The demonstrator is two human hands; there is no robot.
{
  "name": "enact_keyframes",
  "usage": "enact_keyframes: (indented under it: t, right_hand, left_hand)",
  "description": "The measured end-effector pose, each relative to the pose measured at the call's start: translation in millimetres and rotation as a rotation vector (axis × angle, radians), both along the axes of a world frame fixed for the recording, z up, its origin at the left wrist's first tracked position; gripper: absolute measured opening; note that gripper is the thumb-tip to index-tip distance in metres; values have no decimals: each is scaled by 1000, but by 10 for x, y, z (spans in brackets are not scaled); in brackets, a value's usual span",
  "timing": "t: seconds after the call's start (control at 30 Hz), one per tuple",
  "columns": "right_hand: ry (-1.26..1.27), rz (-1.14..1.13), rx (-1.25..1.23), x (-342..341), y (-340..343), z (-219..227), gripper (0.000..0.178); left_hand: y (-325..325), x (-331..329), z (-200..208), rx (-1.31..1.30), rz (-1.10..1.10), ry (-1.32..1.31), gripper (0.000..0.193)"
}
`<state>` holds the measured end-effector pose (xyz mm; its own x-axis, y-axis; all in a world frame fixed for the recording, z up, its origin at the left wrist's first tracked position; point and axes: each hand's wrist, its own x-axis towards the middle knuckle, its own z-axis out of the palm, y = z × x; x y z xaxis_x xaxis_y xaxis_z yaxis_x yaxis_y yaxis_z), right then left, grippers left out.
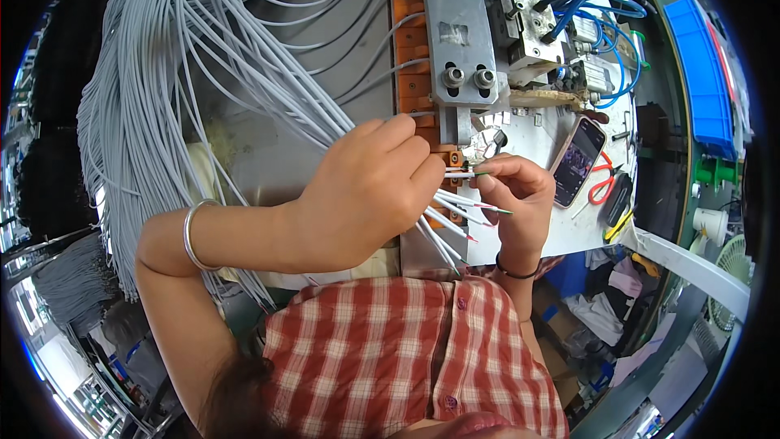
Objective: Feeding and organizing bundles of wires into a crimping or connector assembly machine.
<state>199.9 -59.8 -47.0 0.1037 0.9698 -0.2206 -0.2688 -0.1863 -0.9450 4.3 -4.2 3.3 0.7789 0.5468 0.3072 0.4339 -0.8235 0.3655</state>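
Note:
My left hand [374,183] is closed around several grey cables [301,102]. Their stripped white ends [443,236], with thin red and green wire tips, fan out below and to the right of it. My right hand [520,195] pinches a thin green wire [482,173] at a cable end between thumb and fingertips. Both hands are at the lower end of an orange fixture [413,85], beside its small orange blocks [455,158]. Single grey cables run into the fixture's left side higher up. A bolted metal plate [459,32] sits along its right.
A thick mass of grey cables [142,114] hangs at the left. To the right lie a phone [578,161], a red-handled tool [601,183] and a black-and-yellow tool [619,203]. Blue air hoses [569,12] loop over metal blocks at the upper right, near a blue bin [700,73].

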Motion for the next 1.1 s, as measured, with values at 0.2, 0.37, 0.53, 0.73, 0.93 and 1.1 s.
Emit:
enact_keyframes:
  t: [0.2,0.37,0.53,0.73,0.93,1.1]
  right_hand:
    - [201,284,119,73,35,-20,7]
    - [-67,101,110,39,51,53,8]
    - [44,125,31,59,50,-37,7]
    - [27,156,-125,52,103,-97,6]
    - [28,265,-174,100,131,-83,6]
    - [-51,138,-107,62,72,-44,6]
  left_hand:
    - [29,-1,-16,6,-65,-29,13]
    - [23,11,-34,13,-71,0,12]
    - [-6,16,-29,37,-146,14,12]
    - [26,10,-52,100,-40,-18,13]
    - [24,2,-82,64,-68,63,14]
    - [36,7,-34,99,-74,28,15]
